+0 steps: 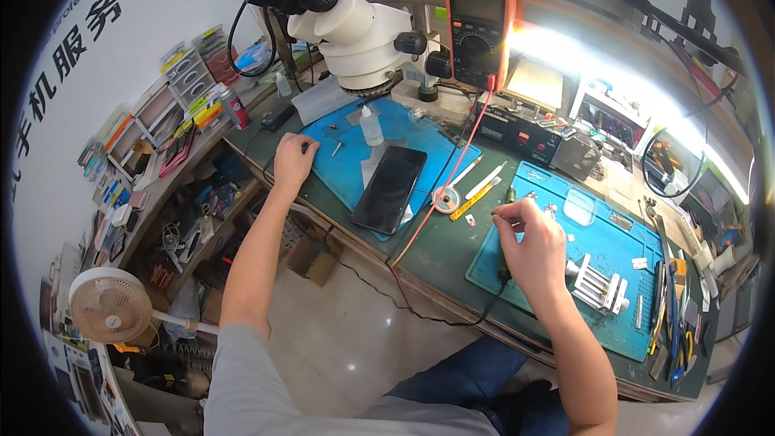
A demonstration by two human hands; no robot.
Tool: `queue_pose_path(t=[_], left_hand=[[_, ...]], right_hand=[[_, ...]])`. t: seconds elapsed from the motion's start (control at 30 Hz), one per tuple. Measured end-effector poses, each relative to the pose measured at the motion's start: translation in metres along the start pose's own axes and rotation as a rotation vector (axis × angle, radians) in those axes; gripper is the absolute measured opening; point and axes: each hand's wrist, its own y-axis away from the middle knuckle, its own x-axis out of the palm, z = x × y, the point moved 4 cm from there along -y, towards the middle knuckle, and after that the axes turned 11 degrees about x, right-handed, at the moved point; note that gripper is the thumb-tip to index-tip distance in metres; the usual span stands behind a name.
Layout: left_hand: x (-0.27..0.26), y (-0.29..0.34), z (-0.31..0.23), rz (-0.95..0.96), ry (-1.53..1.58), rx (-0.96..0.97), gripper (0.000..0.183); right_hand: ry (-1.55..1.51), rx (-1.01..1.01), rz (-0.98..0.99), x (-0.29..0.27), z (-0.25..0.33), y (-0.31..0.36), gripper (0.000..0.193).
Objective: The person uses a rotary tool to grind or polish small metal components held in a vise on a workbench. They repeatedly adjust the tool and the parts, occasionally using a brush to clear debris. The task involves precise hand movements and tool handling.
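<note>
Nearest, along the lower edge, are the person's grey shirt (258, 387) and blue jeans (464, 371), with 2 bare forearms reaching over a dark green workbench (436, 262).

The left hand (294, 163) is near the bench's left edge, its fingers curled at a small dark object (305, 146); I cannot tell whether they pinch it. The right hand (534, 246) is over the left part of a ridged blue mat (597, 327), with thumb and index fingertips drawn close together; whether anything is pinched between them is too small to tell. A corded pen-like tool (510, 193) passes at this hand, partly hidden by it, so I cannot tell whether it is gripped. To the hand's right are a silver metal clamp (599, 284) and, by the bench's right end, a cluster of hand tools (676, 307).

Between the 2 hands, a black phone (390, 191) lies dark screen up, slanted, on a smooth blue mat (331, 169). A small spool (446, 199) and a yellow slim tool (476, 198) lie between the phone and the right hand.

Just beyond the phone, a clear bottle (371, 127) stands upright. Farther back are a white microscope (355, 32) and an orange-framed multimeter (478, 32) with a red lead.
</note>
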Motion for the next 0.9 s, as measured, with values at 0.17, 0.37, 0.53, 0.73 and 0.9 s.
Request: queue_pose_path(t=[0.17, 0.37, 0.53, 0.73, 0.9], left_hand=[[-0.019, 0.007, -0.015, -0.002, 0.576, -0.166, 0.028], [-0.070, 0.055, -0.133, 0.171, 1.229, -0.373, 0.021], [-0.084, 0.080, -0.202, 0.411, 1.404, -0.422, 0.024], [-0.075, 0.085, -0.251, 0.595, 1.475, -0.440, 0.027], [-0.066, 0.085, -0.271, 0.628, 1.455, -0.354, 0.025]], right_hand=[[0.042, 0.003, -0.034, -0.003, -0.008, 0.001, 0.009], [0.034, 0.041, -0.050, -0.006, -0.013, 0.001, 0.008], [-0.069, -0.004, -0.026, -0.007, 0.000, 0.006, 0.009], [-0.503, 0.025, 0.176, 0.004, 0.009, 0.013, 0.012], [-0.582, 0.058, 0.227, 0.010, 0.004, 0.017, 0.012]])
